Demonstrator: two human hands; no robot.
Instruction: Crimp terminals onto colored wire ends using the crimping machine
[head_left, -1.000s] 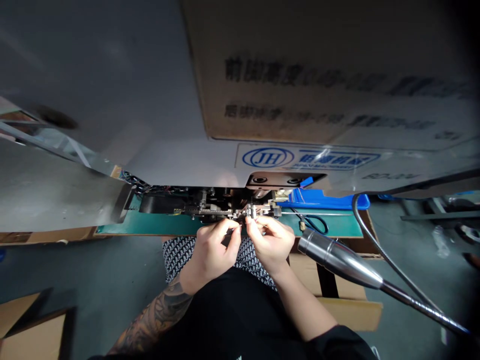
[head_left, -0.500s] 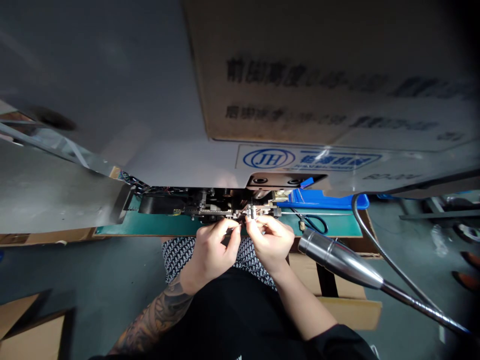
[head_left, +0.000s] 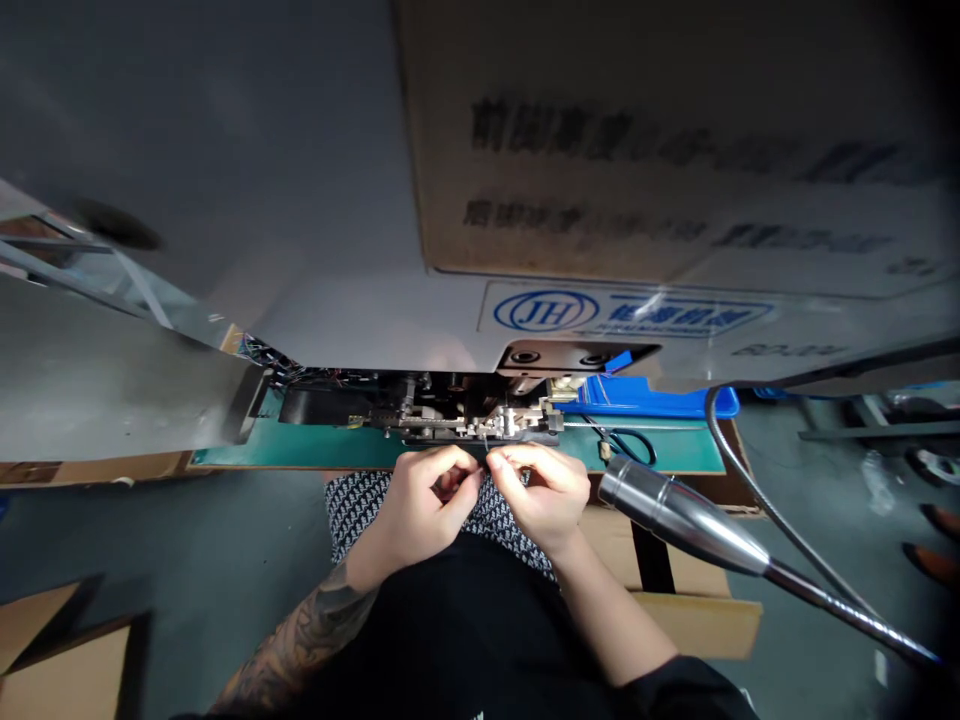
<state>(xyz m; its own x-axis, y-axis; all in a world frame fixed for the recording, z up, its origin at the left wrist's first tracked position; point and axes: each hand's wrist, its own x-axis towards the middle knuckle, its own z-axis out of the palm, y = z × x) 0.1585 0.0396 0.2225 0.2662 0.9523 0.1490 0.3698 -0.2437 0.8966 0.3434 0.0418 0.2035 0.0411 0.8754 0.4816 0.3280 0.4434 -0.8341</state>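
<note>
The left hand [head_left: 424, 510] and right hand [head_left: 538, 497] were pinched shut, each grip apparently closed on a fine thread [head_left: 486, 442], though it was too thin to be sure. It would be light and limp, best held near its end. It ran up to the metal mechanism [head_left: 480, 428], above the green surface [head_left: 315, 450], with a blue tray [head_left: 645, 398] beside.

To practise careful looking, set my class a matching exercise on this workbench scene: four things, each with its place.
Things:
1. tattoo
2. black-handled scissors
3. chrome lamp head
4. blue plastic tray

Places:
A. on the green mat
B. on the left forearm
C. at the mat's far edge
D. right of the right hand

Pairs: 1-B, 2-A, 3-D, 4-C
</note>
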